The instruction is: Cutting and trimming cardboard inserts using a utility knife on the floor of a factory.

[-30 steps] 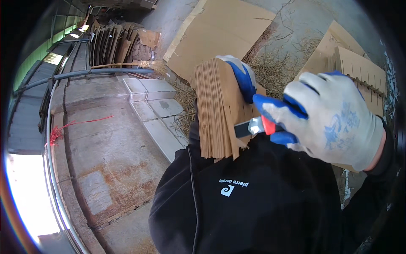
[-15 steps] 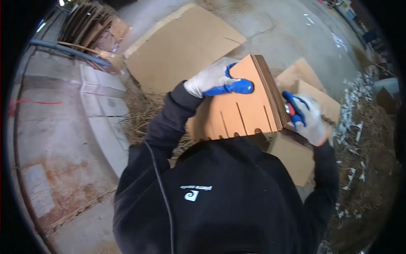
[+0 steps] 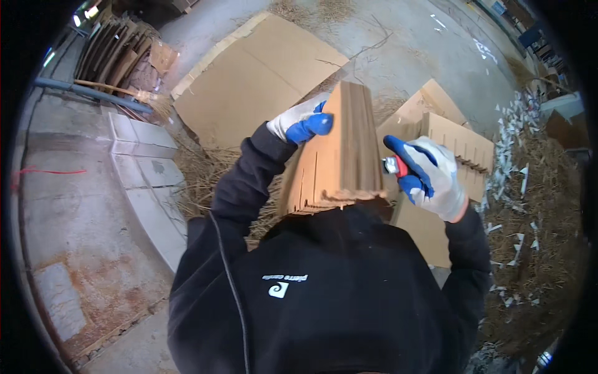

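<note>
My left hand (image 3: 308, 124), in a white and blue work glove, grips the upper left side of a thick stack of slotted cardboard sheets (image 3: 355, 146). The stack stands on edge against my front, its layered side turned up toward me and the slots showing on the left face. Just right of the stack is my right hand (image 3: 433, 174), gloved the same way. It is closed around a small red tool (image 3: 395, 167) with a metal head; the exact kind is unclear. The metal end is close to the stack's edge, and I cannot tell whether they touch.
A large flat cardboard sheet (image 3: 255, 75) lies on the concrete floor ahead. More slotted cardboard (image 3: 464, 149) rests beyond my right hand. Straw-like scraps (image 3: 208, 181) lie at left, white paper scraps (image 3: 507, 162) at right. A broom (image 3: 156, 100) and stacked boards (image 3: 115, 53) are far left.
The stack has turned, so its layered side now faces me more than its broad orange face. My right hand with the red tool has moved slightly left and down, showing its metal head.
</note>
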`<state>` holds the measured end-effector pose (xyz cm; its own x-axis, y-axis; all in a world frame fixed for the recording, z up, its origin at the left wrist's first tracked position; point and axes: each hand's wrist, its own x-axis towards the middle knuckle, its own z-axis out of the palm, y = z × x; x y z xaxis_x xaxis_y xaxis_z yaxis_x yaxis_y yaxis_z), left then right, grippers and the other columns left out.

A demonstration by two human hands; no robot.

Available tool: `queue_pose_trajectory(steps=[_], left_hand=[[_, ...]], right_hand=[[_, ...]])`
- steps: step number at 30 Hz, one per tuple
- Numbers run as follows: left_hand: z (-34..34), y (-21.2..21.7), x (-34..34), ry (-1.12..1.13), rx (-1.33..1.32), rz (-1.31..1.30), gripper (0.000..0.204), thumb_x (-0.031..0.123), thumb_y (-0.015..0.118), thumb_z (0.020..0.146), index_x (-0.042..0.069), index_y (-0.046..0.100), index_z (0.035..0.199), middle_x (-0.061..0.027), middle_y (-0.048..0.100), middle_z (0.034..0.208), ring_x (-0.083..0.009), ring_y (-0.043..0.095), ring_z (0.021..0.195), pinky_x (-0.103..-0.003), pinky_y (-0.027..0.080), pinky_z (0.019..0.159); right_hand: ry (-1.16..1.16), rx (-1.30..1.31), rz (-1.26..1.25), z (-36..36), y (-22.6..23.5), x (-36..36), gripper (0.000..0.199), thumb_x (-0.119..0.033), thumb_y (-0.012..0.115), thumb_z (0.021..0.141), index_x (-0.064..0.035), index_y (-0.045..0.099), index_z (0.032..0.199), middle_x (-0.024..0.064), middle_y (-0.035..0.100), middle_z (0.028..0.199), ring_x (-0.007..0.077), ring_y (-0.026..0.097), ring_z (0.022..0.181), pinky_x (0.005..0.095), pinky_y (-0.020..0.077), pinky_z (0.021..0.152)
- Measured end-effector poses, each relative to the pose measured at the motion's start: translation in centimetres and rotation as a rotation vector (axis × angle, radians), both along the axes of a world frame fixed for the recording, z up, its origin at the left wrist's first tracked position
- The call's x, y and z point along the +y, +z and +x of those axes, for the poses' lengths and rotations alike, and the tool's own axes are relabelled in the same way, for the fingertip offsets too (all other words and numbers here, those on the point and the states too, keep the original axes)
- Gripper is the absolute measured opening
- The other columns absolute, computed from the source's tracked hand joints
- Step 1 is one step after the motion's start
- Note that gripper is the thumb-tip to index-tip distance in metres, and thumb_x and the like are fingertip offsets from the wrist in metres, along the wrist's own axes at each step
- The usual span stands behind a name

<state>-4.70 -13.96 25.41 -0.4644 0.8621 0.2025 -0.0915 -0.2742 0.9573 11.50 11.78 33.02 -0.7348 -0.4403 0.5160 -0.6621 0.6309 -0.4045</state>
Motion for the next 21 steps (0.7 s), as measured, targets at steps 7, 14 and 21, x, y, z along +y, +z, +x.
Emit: queue_pose_trajectory(steps=[7, 14, 21], left_hand=[[0.4, 1.2, -3.1, -0.042, -0.283, 0.181, 0.053, 0.052, 0.063, 0.091, -0.001, 0.060, 0.086, -0.0154, 0.060, 0.082, -0.0243, 0.059, 0.070, -0.035, 0.049, 0.060], [1.3, 2.0, -5.6, 0.050, -0.324, 0.289, 0.049, 0.049, 0.062, 0.093, -0.001, 0.059, 0.093, -0.0150, 0.061, 0.088, -0.0243, 0.060, 0.076, -0.035, 0.050, 0.065], [1.5, 1.7, -5.4, 0.089, -0.345, 0.311, 0.046, 0.046, 0.061, 0.095, 0.000, 0.058, 0.101, -0.0146, 0.062, 0.095, -0.0243, 0.062, 0.082, -0.036, 0.051, 0.071]], right_hand=[[-0.061, -0.016, 0.123, -0.5, 4.9, -6.0, 0.054, -0.026, 0.078, 0.075, -0.0050, 0.064, 0.123, 0.0095, 0.063, 0.094, 0.0273, 0.064, 0.083, 0.0391, 0.0517, 0.068], [-0.003, -0.021, 0.047, -1.3, 5.9, -9.3, 0.053, -0.026, 0.081, 0.076, -0.0044, 0.063, 0.120, 0.0080, 0.063, 0.094, 0.0248, 0.064, 0.082, 0.0380, 0.0510, 0.064], [0.027, -0.023, 0.077, -1.9, 5.5, -9.2, 0.056, -0.026, 0.082, 0.074, -0.0052, 0.063, 0.122, 0.0078, 0.063, 0.097, 0.0250, 0.064, 0.084, 0.0379, 0.0517, 0.065]])
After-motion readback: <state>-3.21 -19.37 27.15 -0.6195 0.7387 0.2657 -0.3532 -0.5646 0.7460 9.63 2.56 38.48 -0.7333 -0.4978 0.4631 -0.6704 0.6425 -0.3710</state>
